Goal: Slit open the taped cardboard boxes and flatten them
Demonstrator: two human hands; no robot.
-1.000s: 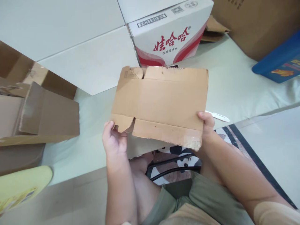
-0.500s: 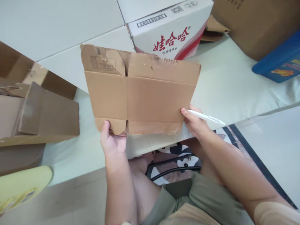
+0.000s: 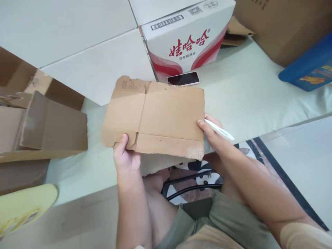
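A flattened brown cardboard piece with fold creases and torn edges is held over the pale green surface. My left hand grips its lower left edge, thumb on top. At the right edge, my right hand pinches the cardboard and also holds a white pen-like tool that points right. Just beyond the cardboard's far edge lies a phone with a dark screen.
A white box with red lettering stands behind the phone. Brown cardboard boxes are stacked at the left, another large one at the top right beside a blue container. A yellow object lies at the lower left.
The cardboard has tilted down flatter and lower, uncovering the phone behind it. My right hand shifted slightly left along its edge; the left hand kept its grip.
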